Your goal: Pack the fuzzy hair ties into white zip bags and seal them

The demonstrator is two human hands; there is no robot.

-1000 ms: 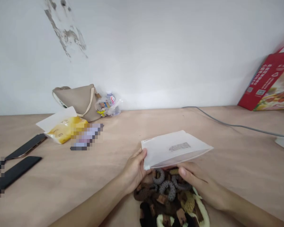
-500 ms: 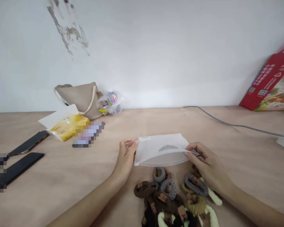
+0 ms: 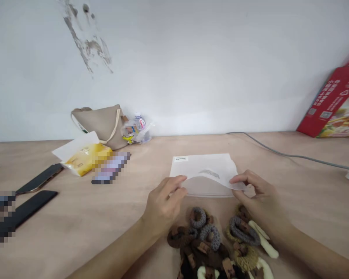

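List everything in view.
table: one, pale wood
zip bag: one, translucent white, mid-table
hair ties: many, brown, grey, cream, piled below the bag
tote bag: one, beige, against the wall
water bottle: one, clear, beside the tote
packet: one, yellow, on white paper
phones: two, black, table's left
box: one, red, leaning on the wall
cable: one, grey, along the table's right
left hand: one, on the bag's near edge
right hand: one, pinching the bag's edge

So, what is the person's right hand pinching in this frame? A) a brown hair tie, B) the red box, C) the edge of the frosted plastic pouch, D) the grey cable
C: the right hand grips the right edge of the frosted plastic pouch, above the fabric hair ties.
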